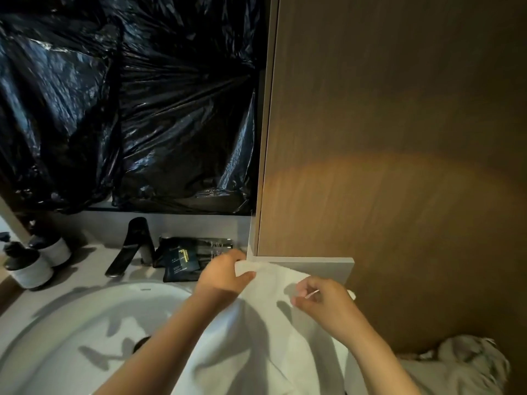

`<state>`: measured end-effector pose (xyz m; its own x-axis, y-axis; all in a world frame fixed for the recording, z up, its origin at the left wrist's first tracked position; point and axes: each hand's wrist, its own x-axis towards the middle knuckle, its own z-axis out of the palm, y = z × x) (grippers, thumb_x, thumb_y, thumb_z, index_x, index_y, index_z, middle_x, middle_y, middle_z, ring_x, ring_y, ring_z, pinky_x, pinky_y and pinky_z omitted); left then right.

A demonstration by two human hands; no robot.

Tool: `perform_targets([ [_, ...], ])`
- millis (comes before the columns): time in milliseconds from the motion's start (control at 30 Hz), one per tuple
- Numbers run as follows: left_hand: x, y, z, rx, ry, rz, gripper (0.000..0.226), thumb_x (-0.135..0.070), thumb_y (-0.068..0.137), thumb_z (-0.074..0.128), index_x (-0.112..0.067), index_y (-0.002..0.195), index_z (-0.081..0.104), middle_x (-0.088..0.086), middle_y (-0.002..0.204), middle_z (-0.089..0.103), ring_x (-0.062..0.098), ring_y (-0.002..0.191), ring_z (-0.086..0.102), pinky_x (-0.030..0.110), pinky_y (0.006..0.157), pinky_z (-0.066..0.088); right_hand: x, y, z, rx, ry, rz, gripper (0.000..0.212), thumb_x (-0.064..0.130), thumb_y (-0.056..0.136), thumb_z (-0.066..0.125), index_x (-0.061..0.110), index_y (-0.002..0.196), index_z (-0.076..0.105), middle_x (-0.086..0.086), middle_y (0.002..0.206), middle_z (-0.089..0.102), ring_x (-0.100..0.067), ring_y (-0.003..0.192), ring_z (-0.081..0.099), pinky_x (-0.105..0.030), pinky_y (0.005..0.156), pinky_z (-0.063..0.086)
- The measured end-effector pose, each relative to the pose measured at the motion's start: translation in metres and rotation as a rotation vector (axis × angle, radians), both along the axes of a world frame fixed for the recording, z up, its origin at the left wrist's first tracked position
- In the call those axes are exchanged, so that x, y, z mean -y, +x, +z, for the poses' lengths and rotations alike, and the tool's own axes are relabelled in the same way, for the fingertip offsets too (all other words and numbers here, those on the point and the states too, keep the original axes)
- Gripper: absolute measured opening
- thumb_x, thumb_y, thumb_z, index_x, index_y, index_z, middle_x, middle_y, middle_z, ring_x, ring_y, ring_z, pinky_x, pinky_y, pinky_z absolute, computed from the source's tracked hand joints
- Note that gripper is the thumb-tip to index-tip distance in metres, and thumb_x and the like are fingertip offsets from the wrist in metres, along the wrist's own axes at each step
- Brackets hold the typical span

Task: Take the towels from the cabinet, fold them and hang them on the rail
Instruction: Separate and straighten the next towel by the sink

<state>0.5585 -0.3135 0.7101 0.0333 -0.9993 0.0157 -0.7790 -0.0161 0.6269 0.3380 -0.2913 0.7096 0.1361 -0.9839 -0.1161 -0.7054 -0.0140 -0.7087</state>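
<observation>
A single head-worn wide-angle camera looks forward and down, close over the sink (85, 323), facing the wooden cabinet (399, 138).

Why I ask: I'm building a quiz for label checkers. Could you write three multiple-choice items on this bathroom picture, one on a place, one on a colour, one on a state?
1. Where do the bottles stand?
A. left of the tap
B. in the basin
C. on the towel

2. What colour is the plastic sheet behind the tap?
A. white
B. black
C. green

3. How is the towel held?
A. by nobody
B. by one hand
C. by both hands

Key:
1 A: both bottles stand at the far left, and the tap is to their right.
2 B: the sheet is glossy black.
3 C: the left hand and the right hand each pinch the towel's upper edge.
</observation>
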Motion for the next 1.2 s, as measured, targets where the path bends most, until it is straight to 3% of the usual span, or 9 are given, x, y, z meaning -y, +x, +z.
perform_targets([
  [100,-0.005,0.000,-0.002,0.140,-0.154,-0.047,0.041,-0.028,0.087,0.065,-0.020,0.125,0.057,0.001,0.122,0.053,0.022,0.115,0.047,0.027,0.097,0.033,-0.006,0.008,-0.013,-0.023,0.081,0.038,0.023,0.034,0.078,0.079,0.017,0.081,0.064,0.017,0.078,0.059,0.002,0.073,0.056,-0.011,0.065,0.042],
  [233,-0.021,-0.003,-0.006,0.125,-0.337,-0.190,0.027,-0.021,0.082,0.072,-0.018,0.109,0.068,-0.003,0.113,0.062,0.018,0.112,0.049,0.022,0.098,0.032,-0.014,0.010,-0.031,-0.144,0.191,0.067,0.040,0.047,0.073,0.079,0.026,0.104,0.067,0.013,0.105,0.060,-0.006,0.097,0.059,-0.018,0.084,0.047],
  [333,-0.033,-0.005,-0.019,0.124,-0.257,-0.316,0.024,-0.028,0.083,0.073,-0.023,0.106,0.071,-0.008,0.111,0.065,0.012,0.108,0.055,0.017,0.096,0.037,-0.019,0.010,-0.042,-0.218,0.193,0.083,0.020,0.039,0.074,0.077,0.032,0.087,0.063,0.011,0.095,0.062,-0.007,0.087,0.060,-0.020,0.080,0.048],
  [433,-0.037,-0.006,-0.034,0.143,-0.072,-0.347,0.034,-0.030,0.085,0.070,-0.026,0.118,0.064,-0.011,0.122,0.059,0.007,0.112,0.052,0.013,0.095,0.037,-0.022,0.010,-0.054,-0.251,0.143,0.071,0.020,0.032,0.074,0.072,0.031,0.068,0.053,0.007,0.081,0.062,-0.009,0.076,0.059,-0.021,0.075,0.047],
  [567,-0.034,-0.009,-0.045,0.192,0.038,-0.356,0.046,-0.029,0.087,0.068,-0.022,0.132,0.056,-0.008,0.134,0.052,0.011,0.119,0.050,0.015,0.097,0.037,-0.025,0.008,-0.062,-0.243,0.143,0.076,0.027,0.044,0.068,0.077,0.032,0.083,0.057,0.009,0.083,0.058,-0.004,0.075,0.055,-0.018,0.070,0.043],
  [667,-0.032,-0.011,-0.052,0.230,0.055,-0.359,0.048,-0.028,0.087,0.068,-0.022,0.133,0.055,-0.006,0.135,0.052,0.013,0.120,0.050,0.016,0.098,0.036,-0.024,0.009,-0.070,-0.285,0.110,0.082,0.020,0.036,0.072,0.073,0.033,0.078,0.054,0.010,0.083,0.056,-0.007,0.080,0.056,-0.014,0.067,0.040],
  [733,-0.032,-0.011,-0.057,0.248,0.048,-0.359,0.045,-0.027,0.085,0.069,-0.023,0.129,0.058,-0.007,0.132,0.055,0.012,0.118,0.050,0.015,0.096,0.036,-0.024,0.009,-0.075,-0.309,0.071,0.077,0.017,0.028,0.075,0.066,0.034,0.070,0.051,0.011,0.084,0.058,-0.006,0.078,0.055,-0.010,0.063,0.035],
  [833,-0.032,-0.011,-0.061,0.282,0.029,-0.375,0.042,-0.026,0.083,0.070,-0.024,0.124,0.063,-0.007,0.126,0.059,0.012,0.114,0.052,0.016,0.094,0.037,-0.025,0.009,-0.077,-0.270,0.057,0.028,0.014,0.019,0.078,0.059,0.029,0.069,0.062,0.010,0.084,0.065,-0.006,0.078,0.059,-0.014,0.069,0.045],
  [1200,-0.023,-0.006,-0.069,0.352,-0.010,-0.427,0.020,-0.020,0.084,0.066,-0.022,0.104,0.070,-0.006,0.111,0.059,0.015,0.107,0.052,0.027,0.092,0.042,-0.033,0.005,-0.073,-0.173,0.093,0.031,0.021,0.039,0.082,0.073,0.026,0.098,0.066,0.010,0.096,0.063,-0.007,0.089,0.059,-0.017,0.079,0.045],
])
